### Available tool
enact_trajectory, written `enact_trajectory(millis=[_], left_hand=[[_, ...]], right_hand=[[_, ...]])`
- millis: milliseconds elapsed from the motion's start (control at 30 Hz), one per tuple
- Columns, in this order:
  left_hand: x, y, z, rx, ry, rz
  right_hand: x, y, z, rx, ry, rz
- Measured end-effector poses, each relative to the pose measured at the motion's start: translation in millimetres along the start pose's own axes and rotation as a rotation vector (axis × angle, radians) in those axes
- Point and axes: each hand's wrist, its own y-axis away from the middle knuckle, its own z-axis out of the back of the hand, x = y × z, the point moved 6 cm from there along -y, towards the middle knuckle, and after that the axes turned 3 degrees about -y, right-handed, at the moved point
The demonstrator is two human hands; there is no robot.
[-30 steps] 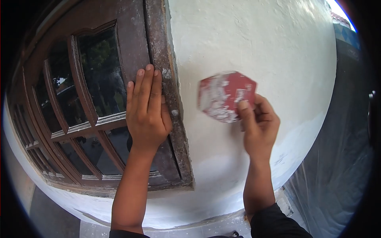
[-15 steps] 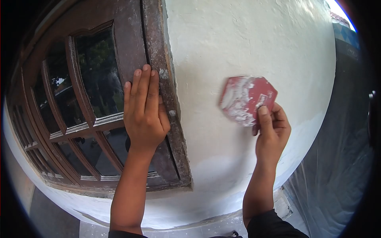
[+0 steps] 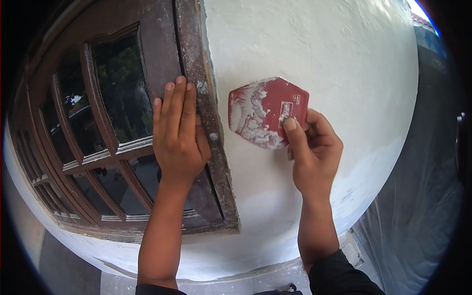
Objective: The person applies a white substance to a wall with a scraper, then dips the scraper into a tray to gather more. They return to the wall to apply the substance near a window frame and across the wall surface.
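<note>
A red putty scraper [image 3: 272,105], flat and roughly six-sided, is pinched between the thumb and fingers of my right hand [image 3: 317,152]. White putty is smeared across its left half and lower edge. It lies over the pale wall [image 3: 354,73], just right of the window frame. My left hand [image 3: 179,135] rests flat on the brown wooden window [image 3: 160,39], fingers stretched upward and thumb along the frame [image 3: 196,59].
Dark glass panes [image 3: 120,88] fill the window on the left. Clear plastic sheeting [image 3: 393,236] hangs at the right past the wall's curve. Below, a pale floor [image 3: 236,286] shows white specks.
My right hand has carried the scraper left across the wall, closer to the window frame, and its face shows more squarely. My left hand has stayed in place.
</note>
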Motion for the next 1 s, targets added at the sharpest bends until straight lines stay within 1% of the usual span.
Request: enact_trajectory(millis=[67,100,133,200,267,300,333,400,433,467,533,600,633,667,733,833,867,933,967,1000], left_hand=[[0,1,0,-0.008,0.000,-0.006],[0,1,-1,-0.007,0.000,-0.006],[0,2,-1,-0.007,-0.002,-0.002],[1,1,-1,-0.012,0.002,0.002],[1,1,0,-0.012,0.013,-0.001],[1,1,0,0.000,0.021,0.000],[1,1,0,0.013,0.031,0.000],[1,2,-1,0.015,0.039,-0.004],[1,2,-2,0.010,0.037,0.002],[1,2,-2,0.007,0.036,0.004],[1,2,-2,0.017,0.032,0.006],[1,1,0,0.020,0.035,0.007],[0,1,0,0.022,0.039,0.010],[0,2,-1,0.025,0.045,0.009],[1,2,-1,-0.006,0.003,-0.010],[0,2,-1,0.009,0.025,-0.003],[1,1,0,0.007,0.018,0.002],[0,1,0,0.011,0.021,-0.001],[0,0,-1,0.014,0.023,-0.001],[1,1,-1,0.000,0.012,-0.003]], right_hand=[[0,-9,16,-0.051,0.141,0.051],[-1,-14,32,-0.122,0.078,0.089],[3,-13,45,-0.205,0.079,0.060],[6,-8,46,-0.196,-0.007,0.080],[-1,7,24,-0.009,-0.031,-0.003],[-7,14,13,0.061,-0.039,-0.093],[-6,17,7,0.078,0.046,-0.063],[-10,7,33,-0.025,0.132,-0.006],[-12,2,52,-0.103,0.089,-0.003],[-8,2,66,-0.174,0.108,-0.016],[-3,5,62,-0.151,0.004,0.041],[-5,16,36,0.020,-0.035,0.004],[-10,23,23,0.074,-0.015,-0.060],[-12,26,13,0.084,0.058,-0.017],[-19,18,33,0.003,0.129,0.017],[-13,12,71,-0.209,0.004,-0.016],[-11,15,68,-0.201,0.001,-0.017],[-11,26,45,-0.013,-0.046,-0.041],[-12,32,32,0.040,0.003,-0.084],[-12,33,24,0.048,0.068,-0.034]])
